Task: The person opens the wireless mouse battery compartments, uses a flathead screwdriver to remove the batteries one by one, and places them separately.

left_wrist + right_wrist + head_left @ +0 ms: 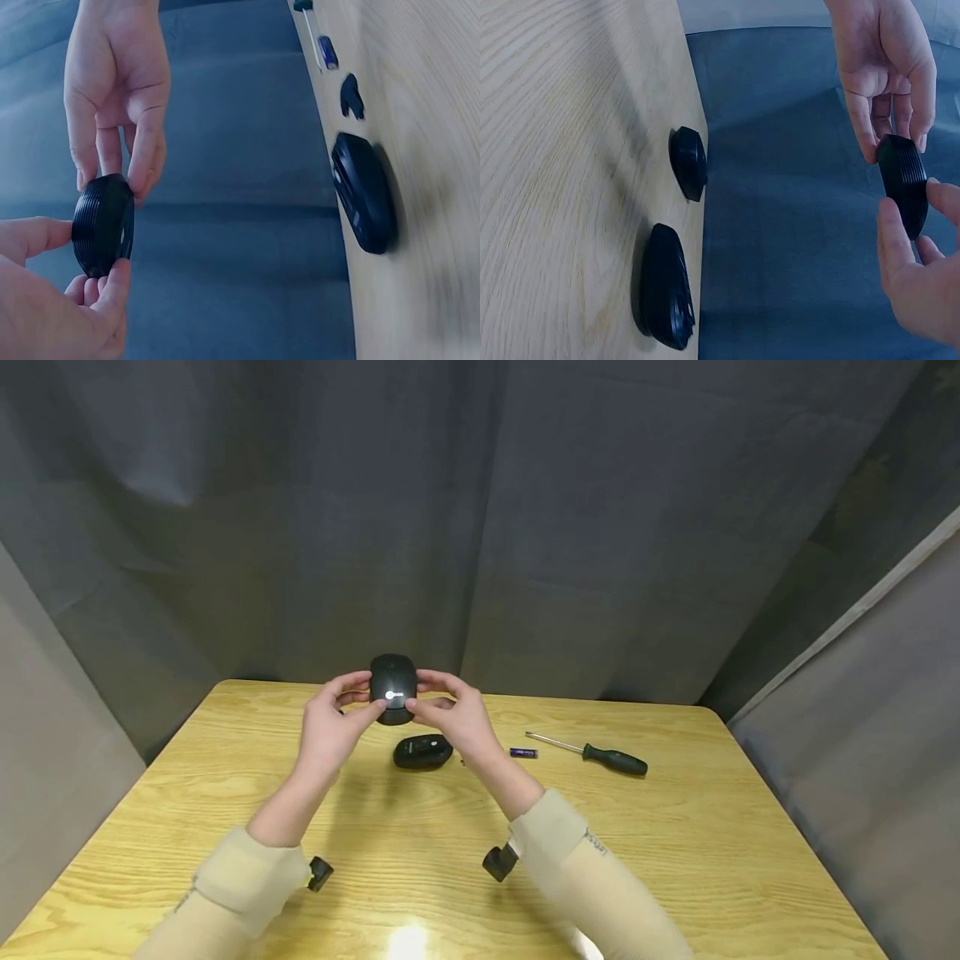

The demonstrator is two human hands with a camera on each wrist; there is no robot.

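A black computer mouse [393, 675] with a white logo is held up above the table, between both hands. My left hand [328, 731] pinches its left side, thumb on the near part and fingers along the edge. On the opposite side my right hand [465, 722] grips it the same way. In the left wrist view the held mouse [103, 225] shows a ribbed side. A second black mouse [423, 752] lies on the table just below the hands. Another black, rounded object [688, 163] rests near it in the right wrist view, its kind unclear.
To the right on the wooden table [712, 843] lie a blue battery [523, 752] and a screwdriver [615, 761] with a dark green handle. A small black piece [351, 96] sits between mouse and battery. Grey curtain [480, 527] hangs behind the table.
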